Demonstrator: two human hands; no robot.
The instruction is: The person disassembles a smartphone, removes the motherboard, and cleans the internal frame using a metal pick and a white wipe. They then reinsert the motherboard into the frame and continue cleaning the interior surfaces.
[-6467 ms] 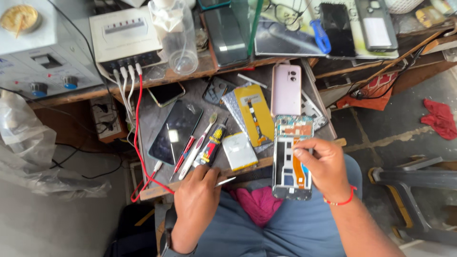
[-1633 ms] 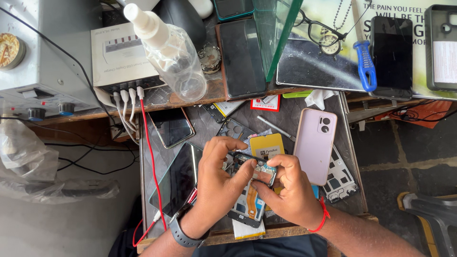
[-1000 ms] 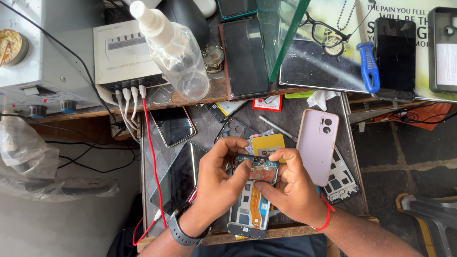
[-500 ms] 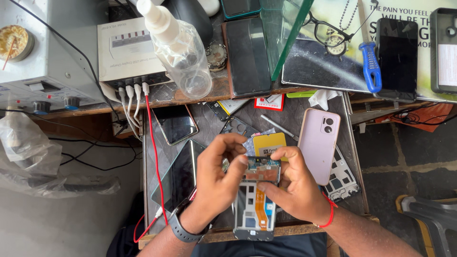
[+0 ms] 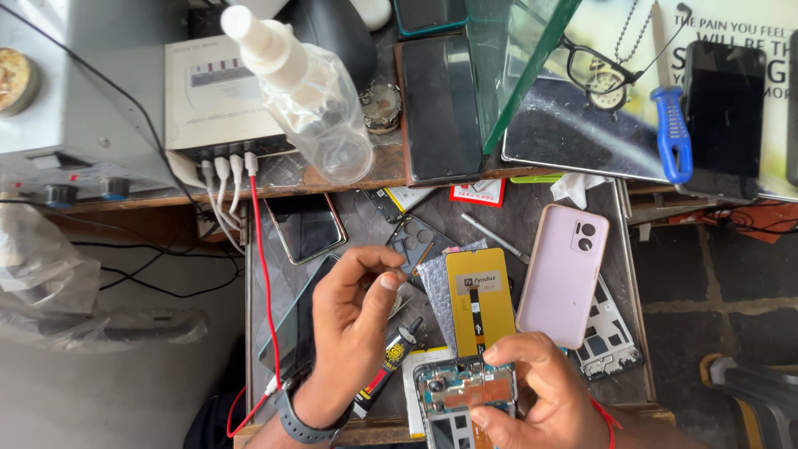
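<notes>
My right hand [image 5: 536, 395] grips the top of an opened phone [image 5: 461, 399] at the bench's near edge; its circuit board and copper shield are exposed. My left hand [image 5: 353, 324] hovers to the left of it, off the phone, thumb and forefinger pinched together; whether something tiny sits in the pinch I cannot tell. A black glue tube [image 5: 389, 364] lies just under that hand, and a dark screen panel [image 5: 293, 328] lies beneath its wrist. Between the hands, further back, rests a yellow-backed display part [image 5: 480, 299].
A pink phone back cover [image 5: 563, 274] and a bare phone frame [image 5: 605, 341] lie to the right. A red wire [image 5: 264, 274] runs down the left edge. The raised shelf behind holds a spray bottle [image 5: 303, 91], a white charger box [image 5: 216, 100], a black phone [image 5: 440, 108] and a blue-handled screwdriver [image 5: 672, 133].
My left hand has let go of the opened phone and lifted away to the left, pinched. The phone has slid toward me, with only my right hand on it.
</notes>
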